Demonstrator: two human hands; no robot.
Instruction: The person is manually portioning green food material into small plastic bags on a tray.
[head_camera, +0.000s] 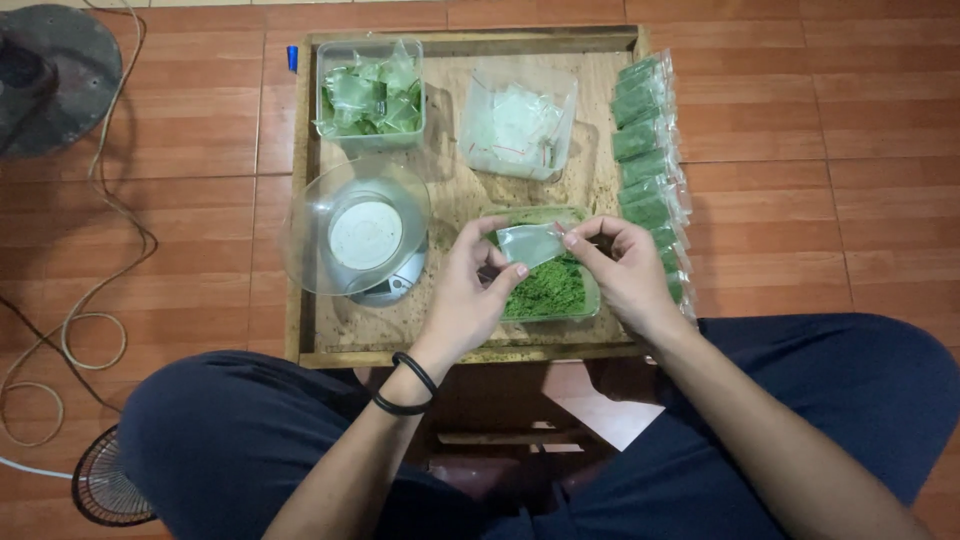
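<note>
- We're cross-legged on a floor of reddish-brown tiles (850, 130), looking down at a low wooden surface (455, 200) with a raised rim.
- Our left hand (465, 300) and right hand (625, 270) meet over the middle; each grip pinches one end of a small clear bag (530, 243), which hangs just above a tub of green powder (548, 290).
- On our left sits a scale under a clear round bowl (360, 235).
- At the far edge we've got a container of green-tinted bags (370, 95), and beside it a container of clear bags (518, 125).
- Down the right rim runs a row of filled green packets (650, 150).
- Green dust speckles the wood.
- Out on the floor: a pale cable (95, 330) looping at left, a fan base (55, 75) up in the corner, a fan grille (105, 490) by our left knee.
</note>
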